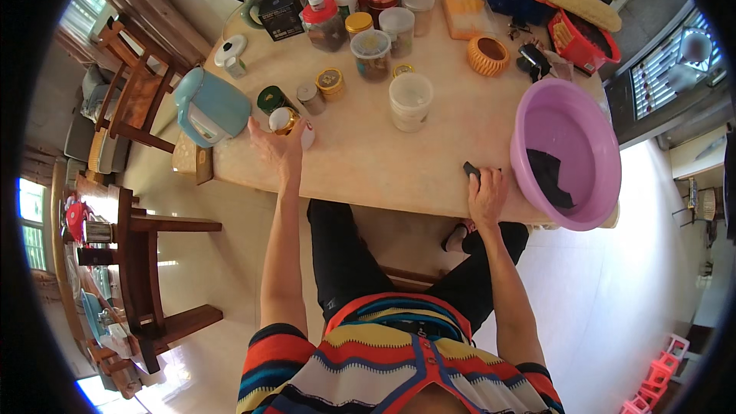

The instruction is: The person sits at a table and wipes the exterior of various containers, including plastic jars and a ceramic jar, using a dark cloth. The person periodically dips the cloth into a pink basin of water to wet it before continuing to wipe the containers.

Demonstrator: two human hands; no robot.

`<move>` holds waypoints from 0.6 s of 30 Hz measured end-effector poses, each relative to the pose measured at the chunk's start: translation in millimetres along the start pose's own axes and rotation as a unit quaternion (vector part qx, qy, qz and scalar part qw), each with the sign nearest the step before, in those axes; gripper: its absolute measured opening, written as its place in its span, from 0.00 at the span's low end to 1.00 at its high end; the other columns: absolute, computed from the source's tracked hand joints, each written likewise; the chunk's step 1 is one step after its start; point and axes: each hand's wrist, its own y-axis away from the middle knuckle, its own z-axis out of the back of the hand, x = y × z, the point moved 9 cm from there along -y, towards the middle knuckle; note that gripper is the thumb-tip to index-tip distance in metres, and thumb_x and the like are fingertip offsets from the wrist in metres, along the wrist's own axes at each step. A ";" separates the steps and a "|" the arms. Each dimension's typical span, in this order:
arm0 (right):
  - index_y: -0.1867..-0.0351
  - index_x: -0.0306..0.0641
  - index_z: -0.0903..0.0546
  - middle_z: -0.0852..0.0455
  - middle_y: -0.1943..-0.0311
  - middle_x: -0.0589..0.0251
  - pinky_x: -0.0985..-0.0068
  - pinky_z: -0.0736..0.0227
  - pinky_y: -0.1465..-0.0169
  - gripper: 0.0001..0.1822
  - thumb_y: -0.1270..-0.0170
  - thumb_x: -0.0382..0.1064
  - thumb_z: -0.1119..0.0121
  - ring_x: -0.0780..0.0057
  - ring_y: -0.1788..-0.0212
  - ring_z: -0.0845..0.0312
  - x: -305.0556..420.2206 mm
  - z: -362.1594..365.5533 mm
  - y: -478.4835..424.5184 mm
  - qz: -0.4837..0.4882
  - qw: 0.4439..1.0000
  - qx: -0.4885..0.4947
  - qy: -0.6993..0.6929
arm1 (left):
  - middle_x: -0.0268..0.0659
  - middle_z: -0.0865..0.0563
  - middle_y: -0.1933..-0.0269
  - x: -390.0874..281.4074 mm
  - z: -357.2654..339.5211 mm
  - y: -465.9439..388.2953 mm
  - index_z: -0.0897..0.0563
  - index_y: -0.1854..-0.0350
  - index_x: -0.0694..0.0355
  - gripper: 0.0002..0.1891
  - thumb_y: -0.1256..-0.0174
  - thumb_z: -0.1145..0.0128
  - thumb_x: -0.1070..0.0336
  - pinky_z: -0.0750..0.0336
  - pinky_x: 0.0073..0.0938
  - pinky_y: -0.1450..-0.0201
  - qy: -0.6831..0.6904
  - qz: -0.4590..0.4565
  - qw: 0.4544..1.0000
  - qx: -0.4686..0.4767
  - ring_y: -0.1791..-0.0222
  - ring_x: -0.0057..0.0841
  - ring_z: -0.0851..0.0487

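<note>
My left hand (pixel 278 146) is at a small white bottle with a gold collar (pixel 285 121). Its fingers are spread around the near side of the bottle and hide part of it; whether they grip it I cannot tell. A dark green lidded jar (pixel 272 100) stands just behind, beside a grey tin (pixel 311 98) and a yellow-lidded jar (pixel 330 84). Near the table's front edge, my right hand (pixel 487 194) rests on the tabletop with a piece of dark cloth (pixel 471 169) in its fingers. To its right, a purple basin (pixel 520 144) has a black cloth (pixel 546 178) inside.
A light-blue electric kettle (pixel 221 106) stands left of my left hand. Clear plastic tubs (pixel 410 102) and several jars and bottles crowd the table's back. An orange ribbed pot (pixel 488 56) and a red basket (pixel 592 49) are at the back right. The basin overhangs the front edge.
</note>
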 end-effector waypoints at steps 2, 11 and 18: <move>0.60 0.37 0.24 0.23 0.60 0.56 0.60 0.35 0.53 0.11 0.43 0.39 0.42 0.53 0.56 0.29 -3.9 -4.6 0.0 0.000 1.000 0.009 0.001 | 0.50 0.29 0.41 43.4 -21.4 -8.2 0.41 0.36 0.66 0.50 0.63 0.24 0.59 0.35 0.38 0.40 0.083 0.033 0.996 0.027 0.41 0.43 0.30; 0.63 0.37 0.24 0.23 0.62 0.56 0.61 0.35 0.56 0.09 0.42 0.38 0.43 0.55 0.58 0.29 -2.3 -6.2 0.9 0.013 1.000 -0.003 0.017 | 0.43 0.20 0.54 67.8 -41.0 -6.6 0.26 0.50 0.69 0.33 0.62 0.26 0.63 0.25 0.32 0.52 0.205 0.052 0.971 0.108 0.54 0.30 0.20; 0.62 0.34 0.23 0.23 0.64 0.53 0.58 0.35 0.57 0.10 0.39 0.38 0.46 0.53 0.60 0.29 -6.1 0.2 4.4 0.015 0.994 -0.033 -0.105 | 0.40 0.19 0.57 -27.5 32.6 89.4 0.30 0.47 0.70 0.32 0.55 0.28 0.66 0.24 0.27 0.54 0.358 0.087 0.907 0.205 0.59 0.25 0.19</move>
